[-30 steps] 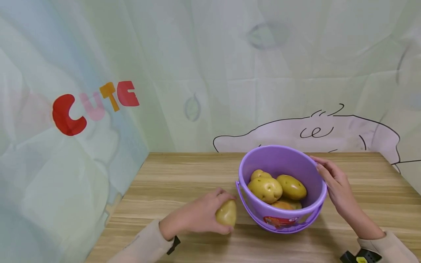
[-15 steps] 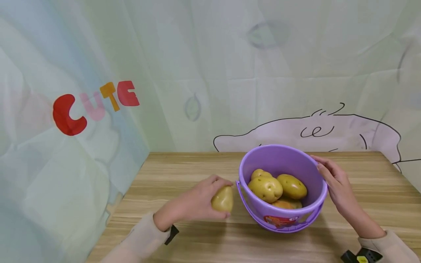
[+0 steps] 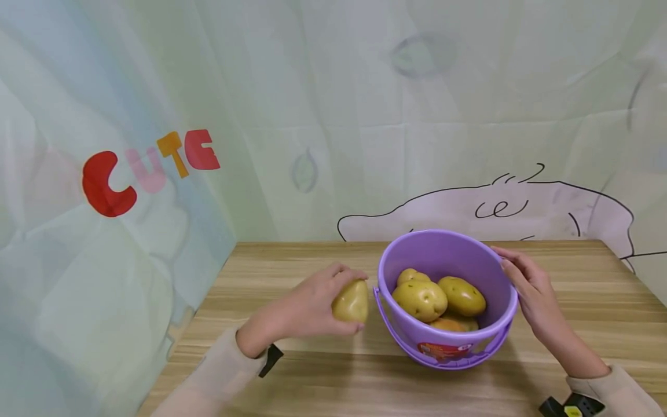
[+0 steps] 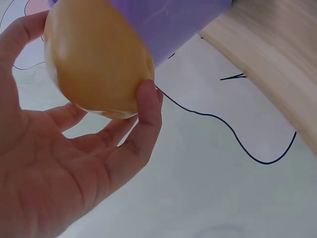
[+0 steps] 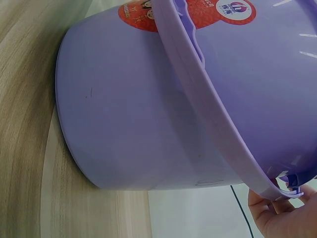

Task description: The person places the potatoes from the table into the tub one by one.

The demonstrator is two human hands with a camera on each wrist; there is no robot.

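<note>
A yellow potato (image 3: 351, 302) is gripped between the thumb and fingers of my left hand (image 3: 308, 307), raised over the table just left of the purple bucket (image 3: 443, 255). The left wrist view shows that potato (image 4: 96, 57) close up, with the fingers (image 4: 149, 111) curled around its sides and the bucket wall behind it. Several potatoes (image 3: 420, 301) lie inside the upright bucket. At the bucket's right side, my right hand (image 3: 534, 292) holds the rim. In the right wrist view its fingers (image 5: 262, 208) are around the handle's attachment.
The bucket stands on a wooden table (image 3: 271, 260). Its handle (image 3: 391, 330) hangs down at the front, near a red label (image 3: 443, 350). A printed cloth (image 3: 333, 116) hangs behind the table and along its left side.
My left hand has lifted the potato upward and slightly to the left, away from the table beside the bucket. The right hand and the bucket have stayed put.
</note>
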